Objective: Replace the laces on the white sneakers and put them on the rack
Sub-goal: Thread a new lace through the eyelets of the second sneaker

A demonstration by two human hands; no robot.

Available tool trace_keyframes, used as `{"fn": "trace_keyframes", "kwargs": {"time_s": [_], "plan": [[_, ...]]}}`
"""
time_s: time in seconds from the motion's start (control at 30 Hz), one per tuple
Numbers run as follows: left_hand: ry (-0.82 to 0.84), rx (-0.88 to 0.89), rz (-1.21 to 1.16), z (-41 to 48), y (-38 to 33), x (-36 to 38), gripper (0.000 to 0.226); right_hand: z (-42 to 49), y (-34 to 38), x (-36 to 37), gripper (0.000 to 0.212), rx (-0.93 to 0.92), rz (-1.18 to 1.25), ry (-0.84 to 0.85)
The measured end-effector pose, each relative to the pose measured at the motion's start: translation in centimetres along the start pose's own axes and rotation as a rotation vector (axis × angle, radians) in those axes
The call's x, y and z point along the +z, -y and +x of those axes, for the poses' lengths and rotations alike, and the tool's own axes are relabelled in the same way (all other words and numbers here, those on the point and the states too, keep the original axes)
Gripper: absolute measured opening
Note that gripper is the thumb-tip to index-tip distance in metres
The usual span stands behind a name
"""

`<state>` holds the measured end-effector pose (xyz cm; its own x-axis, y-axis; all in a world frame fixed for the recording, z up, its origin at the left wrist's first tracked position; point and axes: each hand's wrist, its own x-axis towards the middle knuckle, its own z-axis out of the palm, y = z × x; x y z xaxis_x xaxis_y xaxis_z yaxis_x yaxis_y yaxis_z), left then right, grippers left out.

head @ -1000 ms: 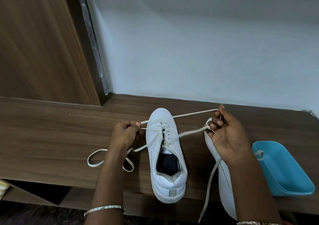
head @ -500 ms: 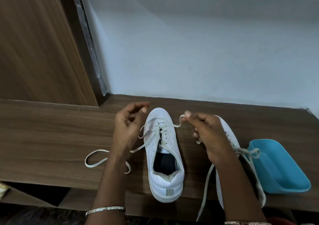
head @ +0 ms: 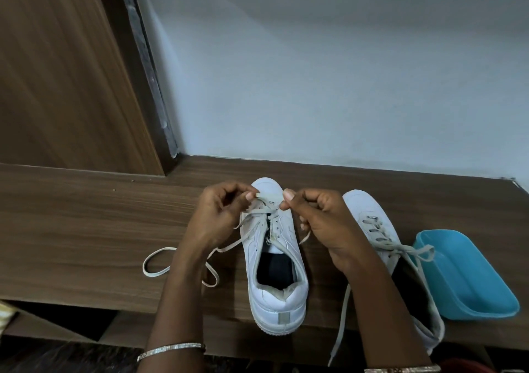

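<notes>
Head view: the task looks roughly half done. Two white low-top leather sneakers stand on the brown wood-grain table [head: 86, 229], both left of the turquoise plastic tub [head: 472, 286].

The sneaker just beside the tub [head: 369, 215] is already laced to the top and tied in a bow, so it seems finished. The other sneaker [head: 282, 305], one place further left of the tub, is the one in hand. Its flat cream lace [head: 167, 248] crosses only the eyelets nearest the toe. The upper eyelets look empty, and the tongue and dark insole lie open.

The left grip [head: 217, 218] pinches the lace between thumb and forefinger over the toe-end eyelets. The right grip [head: 320, 223] has its fingers curled round the lace's other run at the same spot. One loose end lies looped on the table, further left of the tub than the left grip. The other end hangs over the table's near edge.

What appears to be left is threading the remaining eyelets, tying off, and moving both sneakers to the rack. No rack can be told apart with certainty here.

The sneaker being laced stands upright on its sole. Its toe points away from the person toward the pale wall and its heel is at the table's near edge. Its long axis runs near to far, about parallel to the tub's long side. The laced sneaker points the same way, its heel partly hidden by the right forearm.
</notes>
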<state>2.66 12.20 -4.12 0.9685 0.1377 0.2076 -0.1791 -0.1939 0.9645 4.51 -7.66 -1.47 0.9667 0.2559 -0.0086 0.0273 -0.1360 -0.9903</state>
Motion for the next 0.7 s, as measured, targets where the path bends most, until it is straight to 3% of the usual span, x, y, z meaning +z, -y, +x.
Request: {"fn": "trace_keyframes", "kwargs": {"time_s": [0.17, 0.3, 0.4, 0.53, 0.6, 0.7], "plan": [[-0.352, 0.005, 0.192, 0.6, 2.1, -1.7, 0.016, 0.3, -0.6, -1.6, 0.030, -0.014, -0.010, -0.085], [-0.418, -0.005, 0.341, 0.5, 2.8, -2.1, 0.019, 0.5, -1.1, -1.9, 0.024, -0.013, 0.016, -0.092], [-0.330, 0.057, 0.347, 0.4, 1.7, -1.7, 0.022, 0.6, -1.2, -1.5, 0.016, -0.013, 0.002, -0.061], [0.019, 0.058, 0.137, -0.4, -0.6, -0.4, 0.046, 0.4, -0.8, -0.2, 0.007, 0.001, 0.008, -0.020], [0.155, 0.068, 0.135, -0.5, -1.1, 0.7, 0.037, 0.2, -0.7, 0.7, 0.014, 0.010, 0.044, -0.046], [0.205, 0.090, 0.123, -0.1, -0.9, 1.4, 0.026, 0.2, -0.9, 1.4, 0.012, -0.006, 0.033, -0.110]]}}
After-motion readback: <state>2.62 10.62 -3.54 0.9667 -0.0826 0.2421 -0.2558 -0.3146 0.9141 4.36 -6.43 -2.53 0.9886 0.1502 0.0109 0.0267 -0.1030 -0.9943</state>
